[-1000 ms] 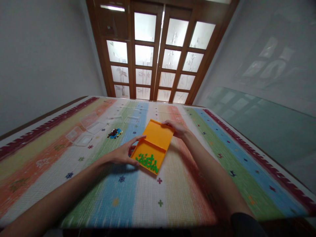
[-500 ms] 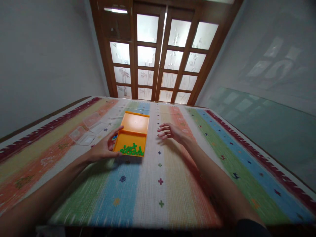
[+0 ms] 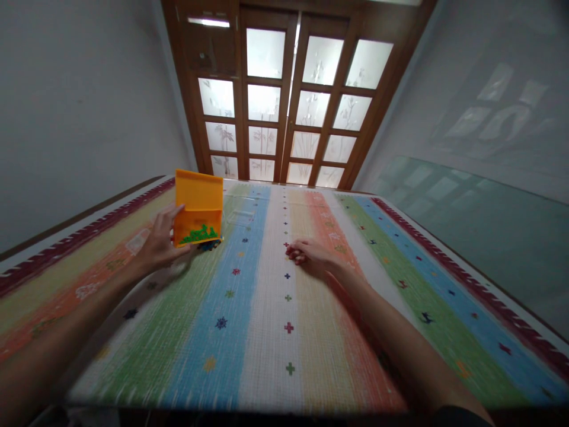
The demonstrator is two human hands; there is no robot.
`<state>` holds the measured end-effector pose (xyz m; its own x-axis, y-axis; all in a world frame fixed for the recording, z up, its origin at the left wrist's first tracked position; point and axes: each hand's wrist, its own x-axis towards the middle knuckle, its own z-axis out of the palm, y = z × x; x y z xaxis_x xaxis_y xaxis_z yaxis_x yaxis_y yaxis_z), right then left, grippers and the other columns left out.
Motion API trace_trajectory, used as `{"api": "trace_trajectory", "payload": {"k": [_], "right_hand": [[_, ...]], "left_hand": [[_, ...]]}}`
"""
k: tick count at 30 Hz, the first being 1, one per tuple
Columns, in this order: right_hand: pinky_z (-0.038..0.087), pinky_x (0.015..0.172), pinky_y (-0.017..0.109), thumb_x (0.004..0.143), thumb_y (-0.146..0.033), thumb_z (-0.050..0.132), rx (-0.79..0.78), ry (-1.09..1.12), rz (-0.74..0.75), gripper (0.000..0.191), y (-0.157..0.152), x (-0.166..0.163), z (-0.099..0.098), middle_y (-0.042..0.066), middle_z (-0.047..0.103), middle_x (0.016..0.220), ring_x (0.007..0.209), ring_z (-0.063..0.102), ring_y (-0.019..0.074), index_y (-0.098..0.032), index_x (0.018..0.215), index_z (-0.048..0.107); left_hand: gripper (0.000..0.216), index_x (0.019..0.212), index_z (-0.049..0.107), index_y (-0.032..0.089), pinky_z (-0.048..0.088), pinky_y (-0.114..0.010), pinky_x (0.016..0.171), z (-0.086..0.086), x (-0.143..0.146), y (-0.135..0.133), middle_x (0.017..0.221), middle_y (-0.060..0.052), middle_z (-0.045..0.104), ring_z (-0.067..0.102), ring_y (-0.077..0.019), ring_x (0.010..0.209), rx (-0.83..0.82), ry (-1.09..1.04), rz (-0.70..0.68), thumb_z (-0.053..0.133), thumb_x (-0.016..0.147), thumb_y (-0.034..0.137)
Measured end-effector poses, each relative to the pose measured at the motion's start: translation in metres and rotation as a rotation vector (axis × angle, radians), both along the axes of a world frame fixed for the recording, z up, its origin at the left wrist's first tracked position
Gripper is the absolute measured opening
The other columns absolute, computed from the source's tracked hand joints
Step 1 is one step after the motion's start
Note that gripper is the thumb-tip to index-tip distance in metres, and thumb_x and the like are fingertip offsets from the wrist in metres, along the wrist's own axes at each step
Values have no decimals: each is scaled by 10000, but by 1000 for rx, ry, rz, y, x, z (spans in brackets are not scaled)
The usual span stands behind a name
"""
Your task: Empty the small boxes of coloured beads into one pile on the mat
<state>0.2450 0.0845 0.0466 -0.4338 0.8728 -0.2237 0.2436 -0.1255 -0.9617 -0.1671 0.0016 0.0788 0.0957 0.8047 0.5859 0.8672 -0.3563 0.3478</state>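
Note:
My left hand (image 3: 160,240) grips the left side of an open, hinged orange plastic box (image 3: 198,222), thumb low and fingers behind. The box is tilted up, its lid raised at the back. Small green pieces (image 3: 200,234) lie heaped along its lower edge. Just under the box's bottom edge, some small dark and blue pieces (image 3: 210,244) show, partly hidden. To the right, my right hand (image 3: 306,252) rests low over the cloth, its fingers curled in and nothing visible in them.
A striped, patterned tablecloth (image 3: 267,332) covers the table. One clear plastic case (image 3: 240,218) lies right of the orange box; another (image 3: 137,240) is partly behind my left hand. Walls flank both sides, and a glass-paned wooden door (image 3: 293,86) stands beyond.
My left hand has carried the box leftward and tipped it more upright. The dark pieces beneath it have come into view. My right hand has lowered slightly and its fingers have curled.

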Motion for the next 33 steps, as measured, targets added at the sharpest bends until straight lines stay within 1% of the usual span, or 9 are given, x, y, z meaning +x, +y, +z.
{"api": "trace_trajectory", "payload": {"k": [4,8,13,17,23,28,33], "right_hand": [[488,589,212,843,-311,663,-35,28,-1,195,0,0,-2,82,674,783,661,589,116,-141,747,666],[461,566,205,838,-280,662,-53,85,-8,178,0,1,-4,70,660,751,629,563,103,-132,741,674],[445,554,204,815,-264,694,-80,89,-13,167,1,1,-4,64,649,720,607,545,97,-130,717,675],[444,552,204,811,-261,702,-80,93,-13,165,2,1,-5,64,650,728,609,549,98,-131,713,675],[450,552,209,817,-258,693,-84,75,-14,166,5,1,-7,63,651,728,611,552,99,-130,713,676],[445,550,203,821,-266,691,-74,73,-10,165,6,1,-8,59,643,722,614,551,99,-130,728,679],[461,566,201,819,-254,691,-62,63,-19,148,5,1,-9,65,646,737,636,563,105,-136,730,678]], "left_hand": [[811,1480,287,144,356,-547,1162,1,-2,7,1466,-146,401,383,-344,1369,11,118,-6,628,799,422],[762,1477,275,131,336,-571,1155,-3,-6,15,1435,-159,403,385,-344,1356,40,184,-27,595,821,349],[691,1484,287,104,383,-569,1121,-5,-10,19,1386,-193,406,433,-332,1313,89,283,-70,544,868,281],[628,1467,309,129,440,-539,1086,-6,-11,19,1381,-180,401,455,-313,1296,102,322,-96,511,881,229],[566,1441,346,132,484,-503,1052,-10,-13,21,1423,-169,383,454,-296,1318,60,339,-66,469,888,150],[478,1383,448,114,473,-496,1074,-11,-16,21,1417,-165,418,467,-292,1321,63,369,-83,445,905,125],[446,1325,545,173,474,-467,1090,-10,-18,17,1396,-131,476,476,-279,1328,92,425,-77,451,893,117]]}}
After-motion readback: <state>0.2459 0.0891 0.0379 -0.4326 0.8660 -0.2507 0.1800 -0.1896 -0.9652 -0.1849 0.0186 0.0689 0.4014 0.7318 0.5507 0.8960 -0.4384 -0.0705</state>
